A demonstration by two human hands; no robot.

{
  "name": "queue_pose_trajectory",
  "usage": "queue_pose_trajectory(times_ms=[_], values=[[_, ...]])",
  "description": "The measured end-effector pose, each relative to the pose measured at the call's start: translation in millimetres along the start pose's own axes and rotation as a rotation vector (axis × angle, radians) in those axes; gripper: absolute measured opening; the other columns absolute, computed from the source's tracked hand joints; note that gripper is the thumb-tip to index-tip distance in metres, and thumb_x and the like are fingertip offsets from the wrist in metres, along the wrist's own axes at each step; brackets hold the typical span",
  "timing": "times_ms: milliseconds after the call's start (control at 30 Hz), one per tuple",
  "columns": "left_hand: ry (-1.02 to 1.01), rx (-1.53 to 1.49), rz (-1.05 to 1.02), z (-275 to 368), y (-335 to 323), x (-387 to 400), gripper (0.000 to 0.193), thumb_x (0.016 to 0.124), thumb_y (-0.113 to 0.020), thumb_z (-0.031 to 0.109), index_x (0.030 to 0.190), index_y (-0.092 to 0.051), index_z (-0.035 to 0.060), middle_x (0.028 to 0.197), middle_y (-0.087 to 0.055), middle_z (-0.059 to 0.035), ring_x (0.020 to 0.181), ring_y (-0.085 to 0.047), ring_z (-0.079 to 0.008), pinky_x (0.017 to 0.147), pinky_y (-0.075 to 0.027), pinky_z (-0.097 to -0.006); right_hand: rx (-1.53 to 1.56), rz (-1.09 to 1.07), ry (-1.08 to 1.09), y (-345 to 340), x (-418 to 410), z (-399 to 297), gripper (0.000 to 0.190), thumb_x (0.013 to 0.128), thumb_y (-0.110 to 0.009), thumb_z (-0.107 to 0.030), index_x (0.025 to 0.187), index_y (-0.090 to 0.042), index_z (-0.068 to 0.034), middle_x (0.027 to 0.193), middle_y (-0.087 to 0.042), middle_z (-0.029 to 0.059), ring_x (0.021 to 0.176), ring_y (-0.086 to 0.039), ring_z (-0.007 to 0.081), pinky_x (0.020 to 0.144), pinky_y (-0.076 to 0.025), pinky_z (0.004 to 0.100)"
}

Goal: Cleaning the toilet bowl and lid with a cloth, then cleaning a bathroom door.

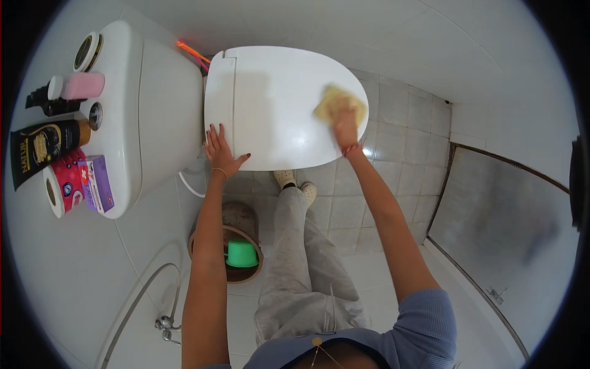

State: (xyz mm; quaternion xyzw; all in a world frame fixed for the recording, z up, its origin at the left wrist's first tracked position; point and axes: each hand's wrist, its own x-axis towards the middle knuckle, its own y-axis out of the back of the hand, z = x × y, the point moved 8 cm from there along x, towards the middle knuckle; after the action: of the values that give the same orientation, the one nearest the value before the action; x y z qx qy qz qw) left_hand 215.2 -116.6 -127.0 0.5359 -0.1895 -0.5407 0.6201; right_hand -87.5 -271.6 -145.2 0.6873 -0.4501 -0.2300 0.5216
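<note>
The closed white toilet lid lies before me. Near its rounded front end, my right hand presses a yellow cloth flat on the surface; hand and cloth are slightly blurred. My left hand rests with spread fingers on the hinge end of the lid, at its near edge, and holds nothing. Beyond that end, to the left, stands the white toilet tank.
Toiletries stand on the tank, among them a black tube, a pink bottle and a tissue roll. A bucket with a green dipper is below my left arm. A hose hangs at left; a door is at right.
</note>
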Motion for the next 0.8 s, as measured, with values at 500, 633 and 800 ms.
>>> queue_pose_trajectory(times_ms=[500,633,800], values=[[0.028,-0.013,-0.042,1,1,-1,0.115,0.056,-0.075,0.043,0.137,0.000,0.0129,0.143,0.009,-0.0113,0.132,0.006,-0.0295,0.103,-0.003,-0.0498,0.091,-0.080,0.476,-56,57,-192,0.050,0.077,-0.044,-0.007,0.125,-0.041,-0.021,0.127,-0.037,0.0190,0.121,-0.033,0.0323,0.096,-0.028,0.0505],[0.026,-0.002,-0.048,0,-1,-2,0.115,0.057,-0.075,0.043,0.137,0.002,0.0124,0.143,0.009,-0.0126,0.132,0.006,-0.0305,0.103,-0.003,-0.0505,-0.256,-0.142,0.219,-42,65,-64,0.052,0.078,-0.044,-0.008,0.128,-0.039,-0.022,0.125,-0.039,0.0228,0.116,-0.038,0.0367,0.093,-0.031,0.0519],[0.012,0.013,-0.036,0,-1,-1,0.115,0.057,-0.074,0.044,0.137,0.002,0.0113,0.143,0.008,-0.0140,0.131,0.006,-0.0327,0.101,-0.003,-0.0526,-0.522,-0.112,-0.227,13,38,61,0.056,0.081,-0.041,-0.005,0.133,-0.028,-0.020,0.124,-0.038,0.0256,0.113,-0.039,0.0418,0.089,-0.033,0.0545]])
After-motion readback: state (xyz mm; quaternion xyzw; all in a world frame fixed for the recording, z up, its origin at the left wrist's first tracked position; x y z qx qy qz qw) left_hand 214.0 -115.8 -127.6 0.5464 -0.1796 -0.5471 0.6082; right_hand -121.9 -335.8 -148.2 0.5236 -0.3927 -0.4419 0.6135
